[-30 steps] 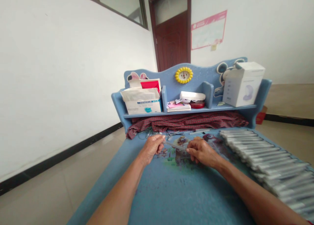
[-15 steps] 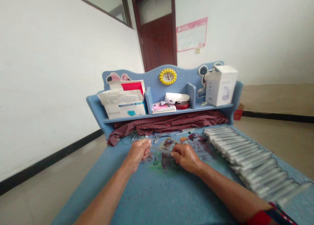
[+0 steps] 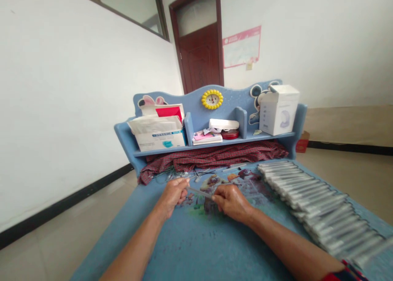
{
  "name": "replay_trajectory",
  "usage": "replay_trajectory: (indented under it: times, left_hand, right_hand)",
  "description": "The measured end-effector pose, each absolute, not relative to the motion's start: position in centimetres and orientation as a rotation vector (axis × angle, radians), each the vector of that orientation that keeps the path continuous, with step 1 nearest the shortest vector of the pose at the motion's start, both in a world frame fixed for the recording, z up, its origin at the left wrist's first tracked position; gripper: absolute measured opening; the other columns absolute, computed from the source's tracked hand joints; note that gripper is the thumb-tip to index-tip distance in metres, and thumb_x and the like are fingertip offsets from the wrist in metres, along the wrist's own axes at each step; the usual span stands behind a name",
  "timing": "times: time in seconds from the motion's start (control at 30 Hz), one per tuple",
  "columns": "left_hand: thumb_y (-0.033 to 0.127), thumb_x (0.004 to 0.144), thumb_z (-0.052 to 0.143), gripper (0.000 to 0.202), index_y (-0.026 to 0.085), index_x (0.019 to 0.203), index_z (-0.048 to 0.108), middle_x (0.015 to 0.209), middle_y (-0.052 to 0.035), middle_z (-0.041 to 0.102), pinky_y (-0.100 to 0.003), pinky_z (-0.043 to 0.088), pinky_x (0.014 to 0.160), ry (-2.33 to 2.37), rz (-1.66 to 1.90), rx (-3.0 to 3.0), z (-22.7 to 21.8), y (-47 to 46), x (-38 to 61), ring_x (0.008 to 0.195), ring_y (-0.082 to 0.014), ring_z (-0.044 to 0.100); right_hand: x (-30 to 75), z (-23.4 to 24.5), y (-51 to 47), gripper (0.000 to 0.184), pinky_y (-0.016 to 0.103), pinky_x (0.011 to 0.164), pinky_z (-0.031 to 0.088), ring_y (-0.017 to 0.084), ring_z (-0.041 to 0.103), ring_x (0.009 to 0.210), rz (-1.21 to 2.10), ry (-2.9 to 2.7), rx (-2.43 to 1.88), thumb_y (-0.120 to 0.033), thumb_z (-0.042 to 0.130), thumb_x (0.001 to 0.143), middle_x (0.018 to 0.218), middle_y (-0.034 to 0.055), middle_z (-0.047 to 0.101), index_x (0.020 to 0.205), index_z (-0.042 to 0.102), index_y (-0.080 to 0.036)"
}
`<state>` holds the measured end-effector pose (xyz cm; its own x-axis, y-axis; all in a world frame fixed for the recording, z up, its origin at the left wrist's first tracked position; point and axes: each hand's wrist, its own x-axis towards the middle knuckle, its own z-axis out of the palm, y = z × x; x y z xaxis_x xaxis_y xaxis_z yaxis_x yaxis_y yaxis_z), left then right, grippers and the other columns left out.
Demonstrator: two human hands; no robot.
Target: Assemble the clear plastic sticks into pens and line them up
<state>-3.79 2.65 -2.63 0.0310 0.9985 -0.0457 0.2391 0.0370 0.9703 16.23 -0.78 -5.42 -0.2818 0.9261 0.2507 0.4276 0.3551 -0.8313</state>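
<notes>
Over the middle of the blue desk (image 3: 184,240), a thin clear tube (image 3: 200,192) spans the gap between my two hands. My left hand (image 3: 174,195) pinches its left end with closed fingers. The other end sits in the closed grip of my right hand (image 3: 231,200). Both ends of the tube are hidden by fingers, so its exact kind does not show. On the right side of the desk lies a long stacked row of similar clear tubes (image 3: 310,199) with dark ends.
Behind the hands are small loose dark and clear pieces (image 3: 205,171). A red checked cloth (image 3: 215,155) is bunched under the shelf (image 3: 190,147). On the shelf stand a mask box (image 3: 159,138), a red round tin (image 3: 230,134) and a white carton (image 3: 279,111).
The camera view has shifted slightly, so the desk and shelf appear a little lower and to the right. Both hands keep hold of the tube in nearly the same pose.
</notes>
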Motion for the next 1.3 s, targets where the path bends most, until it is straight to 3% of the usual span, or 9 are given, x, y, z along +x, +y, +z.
replay_trajectory:
  times: [0.17,0.3,0.47,0.7,1.03,1.17,1.3]
  left_hand:
    - [0.047,0.069,0.054,0.031,0.018,0.066,0.044,0.038,0.0100,0.033,-0.015,0.012,0.032,1.370,1.046,1.288,-2.3,2.7,-4.1,0.030,-0.0034,0.025]
    - [0.047,0.068,0.056,0.033,0.017,0.064,0.045,0.038,0.0094,0.034,-0.015,0.013,0.032,1.346,1.026,1.341,-1.9,2.7,-4.2,0.030,-0.0028,0.026]
    - [0.050,0.064,0.058,0.035,0.017,0.066,0.046,0.037,0.0096,0.035,-0.015,0.012,0.033,1.346,0.958,1.298,-1.6,2.4,-4.1,0.029,-0.0028,0.026]
    - [0.050,0.063,0.059,0.036,0.017,0.068,0.046,0.035,0.0095,0.035,-0.016,0.010,0.033,1.361,0.872,1.256,-1.5,1.7,-3.9,0.028,-0.0036,0.026]
    - [0.049,0.065,0.060,0.035,0.017,0.069,0.046,0.038,0.0082,0.040,-0.015,0.013,0.033,1.230,0.863,1.301,-1.3,1.8,-3.7,0.031,-0.0033,0.030]
    - [0.051,0.065,0.060,0.037,0.017,0.072,0.048,0.040,0.0082,0.041,-0.014,0.015,0.034,1.194,0.866,1.324,-0.9,1.7,-3.5,0.031,-0.0031,0.030]
    - [0.052,0.065,0.060,0.039,0.016,0.077,0.051,0.047,0.0056,0.049,-0.014,0.025,0.038,1.181,0.814,1.346,-0.1,1.2,-2.8,0.037,-0.0042,0.039]
  right_hand:
    - [15.6,-5.0,-1.2,0.015,0.018,0.044,0.033,0.007,0.044,0.045,1.061,-1.758,-1.018,-0.027,0.050,0.076,0.054,-0.0036,0.052,0.078,0.058,-0.015]
    - [15.3,-4.9,-1.5,0.012,0.017,0.044,0.029,0.006,0.039,0.047,0.975,-1.814,-0.978,-0.024,0.055,0.072,0.052,-0.0051,0.046,0.078,0.061,-0.016]
    - [15.1,-4.7,-2.1,0.022,0.018,0.043,0.026,0.005,0.033,0.046,0.998,-1.815,-0.908,-0.025,0.060,0.069,0.052,-0.0070,0.040,0.089,0.060,-0.015]
    - [14.6,-4.7,-3.1,0.024,0.018,0.046,0.027,0.006,0.032,0.047,0.820,-1.986,-0.896,-0.025,0.060,0.070,0.052,-0.0076,0.038,0.092,0.059,-0.017]
    - [14.6,-5.0,-2.7,0.021,0.018,0.049,0.030,0.007,0.035,0.046,0.669,-1.995,-0.973,-0.021,0.051,0.075,0.050,-0.0074,0.043,0.095,0.057,-0.019]
    - [14.8,-4.5,-2.4,0.024,0.019,0.052,0.033,0.009,0.047,0.051,0.512,-2.063,-1.083,-0.023,0.050,0.077,0.058,-0.0041,0.055,0.099,0.058,-0.020]
    - [15.9,-3.1,-2.2,0.021,0.021,0.058,0.036,0.012,0.056,0.063,0.273,-2.171,-1.213,-0.028,0.049,0.078,0.069,0.0003,0.064,0.093,0.062,-0.021]
